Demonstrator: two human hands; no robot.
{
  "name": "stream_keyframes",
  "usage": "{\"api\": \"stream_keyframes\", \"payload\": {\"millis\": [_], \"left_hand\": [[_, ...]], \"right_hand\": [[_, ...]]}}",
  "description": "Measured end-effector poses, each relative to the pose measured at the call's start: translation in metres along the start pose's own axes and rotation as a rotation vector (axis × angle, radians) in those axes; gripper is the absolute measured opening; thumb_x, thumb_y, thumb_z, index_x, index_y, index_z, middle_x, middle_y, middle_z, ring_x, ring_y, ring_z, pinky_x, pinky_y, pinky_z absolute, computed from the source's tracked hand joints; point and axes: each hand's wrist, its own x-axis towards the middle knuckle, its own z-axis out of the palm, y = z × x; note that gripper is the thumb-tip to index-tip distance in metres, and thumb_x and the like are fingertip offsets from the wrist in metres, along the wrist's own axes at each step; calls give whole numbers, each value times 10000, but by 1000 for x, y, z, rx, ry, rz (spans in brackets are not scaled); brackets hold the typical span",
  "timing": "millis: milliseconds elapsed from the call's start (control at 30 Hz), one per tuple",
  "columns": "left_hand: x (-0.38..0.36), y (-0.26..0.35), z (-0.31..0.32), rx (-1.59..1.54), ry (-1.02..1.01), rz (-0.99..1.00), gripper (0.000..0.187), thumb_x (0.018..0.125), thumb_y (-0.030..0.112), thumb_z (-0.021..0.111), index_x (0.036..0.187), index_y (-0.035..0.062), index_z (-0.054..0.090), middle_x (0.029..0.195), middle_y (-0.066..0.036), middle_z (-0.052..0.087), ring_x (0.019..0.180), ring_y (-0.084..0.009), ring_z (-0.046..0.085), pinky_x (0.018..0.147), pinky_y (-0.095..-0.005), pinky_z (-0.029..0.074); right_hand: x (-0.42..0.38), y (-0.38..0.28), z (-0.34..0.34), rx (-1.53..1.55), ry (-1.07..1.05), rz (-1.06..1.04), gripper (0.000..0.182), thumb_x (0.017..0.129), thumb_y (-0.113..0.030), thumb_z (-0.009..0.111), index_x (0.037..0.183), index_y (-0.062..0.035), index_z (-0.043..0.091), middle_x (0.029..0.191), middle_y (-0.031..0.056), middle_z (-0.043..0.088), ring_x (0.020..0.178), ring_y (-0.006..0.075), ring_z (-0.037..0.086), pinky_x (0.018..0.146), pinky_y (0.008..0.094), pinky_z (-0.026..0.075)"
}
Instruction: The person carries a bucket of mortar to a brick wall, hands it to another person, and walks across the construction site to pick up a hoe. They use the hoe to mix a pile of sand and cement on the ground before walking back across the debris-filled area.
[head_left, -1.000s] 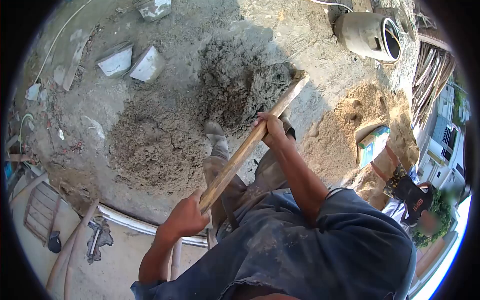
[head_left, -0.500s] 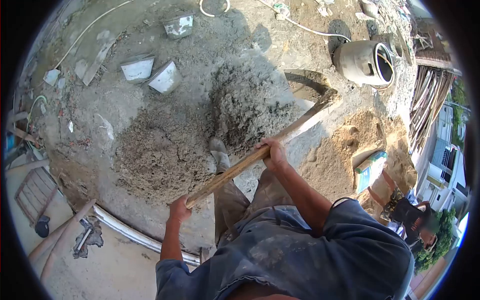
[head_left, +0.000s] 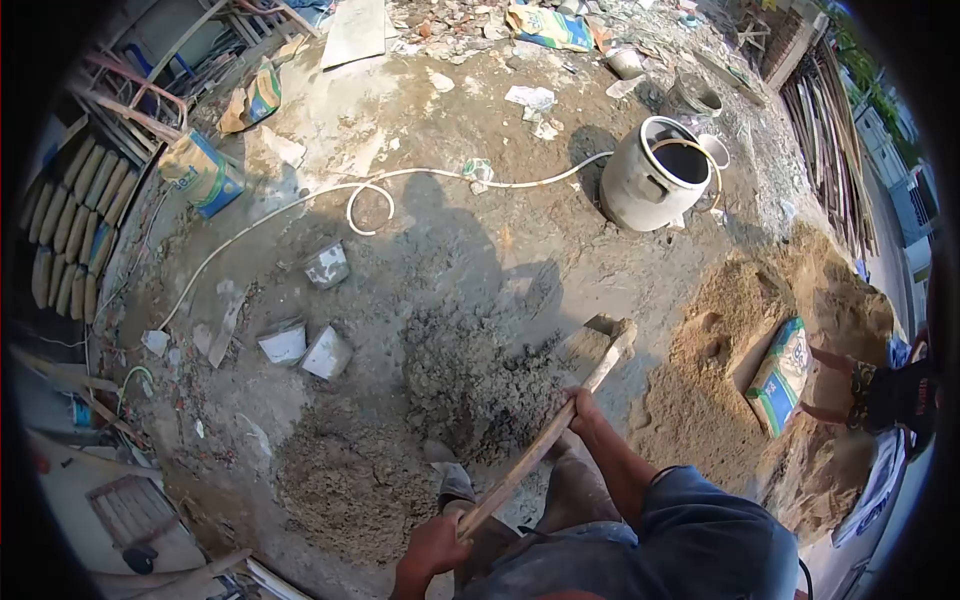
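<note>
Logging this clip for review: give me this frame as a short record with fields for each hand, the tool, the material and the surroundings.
left hand: grips the handle's near end
right hand: grips it further up
tool: long wooden-handled hoe, blade at the pile
material: dark grey mortar pile
surroundings: grey metal drum, white hose, tan sand heap, green cement bag

I have a single view, from the camera on the person's head, a fisheye with a dark round border. It looks forward and steeply down from standing height onto the bare ground (head_left: 480,250). The person's own torso fills the bottom edge, closest to the lens. The ground's far edge curves along the top, its right edge bends by the sand heap (head_left: 720,380).
</note>
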Motion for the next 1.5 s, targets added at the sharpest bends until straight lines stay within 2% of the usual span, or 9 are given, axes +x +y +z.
{"api": "stream_keyframes", "payload": {"millis": [233,400,500,567,700,900,1067,1300,1500], "left_hand": [[61,213,30,-168,-72,398,488,751,237,481,1169,28,339,981,-163,522,875,-265,528,750,-333,403],[52,291,-11,-227,-219,692,436,781,208,465,1162,32,347,946,-114,529,842,-193,517,737,-299,405],[58,307,-24,-209,-192,667,403,781,191,471,1138,28,378,917,-90,540,820,-179,514,733,-294,404],[73,315,-27,-99,-70,646,364,780,177,474,1105,23,413,899,-92,546,813,-180,518,734,-291,404],[82,330,-28,-3,-19,632,350,768,154,488,1085,18,430,901,-93,547,824,-152,516,734,-277,405],[99,299,-15,-88,-13,551,356,753,194,496,1062,22,459,870,-126,570,762,-188,544,685,-302,419],[101,289,-32,-38,16,437,331,752,131,499,1054,3,455,859,-92,568,776,-138,522,684,-267,415],[123,298,-52,-7,165,477,345,731,149,499,1050,23,475,831,-102,584,725,-183,547,659,-293,419],[158,311,-62,27,120,455,346,725,160,519,1037,15,481,857,-102,578,789,-168,544,696,-285,419]], "right_hand": [[-26,-114,-122,-105,131,143,50,734,-64,465,744,-29,430,469,41,381,412,175,439,384,301,406],[-77,-179,-226,-836,-32,235,138,727,-100,490,610,-36,454,500,77,478,406,191,472,413,322,407],[-83,-147,-293,-664,57,437,177,736,-129,506,593,-34,463,495,69,484,412,170,473,426,309,405],[-124,-140,-290,-1057,-45,406,180,753,-140,506,617,-28,472,493,58,481,422,149,470,424,297,404],[-98,-83,-372,-605,14,413,112,771,-107,489,712,-13,473,513,39,475,426,136,464,425,285,410],[-93,-115,-360,-438,-10,491,127,761,-87,481,658,-24,443,508,48,471,432,161,474,429,293,416],[-80,-147,-343,-1124,-12,259,147,693,-168,538,696,-21,535,598,72,547,547,174,532,528,331,424],[-98,-198,-333,-1508,-114,108,166,652,-207,553,697,-48,566,650,82,573,533,194,546,528,332,451],[-136,-227,-280,-1106,166,408,142,659,-193,574,697,-57,561,622,60,547,491,161,522,443,290,439]]}}
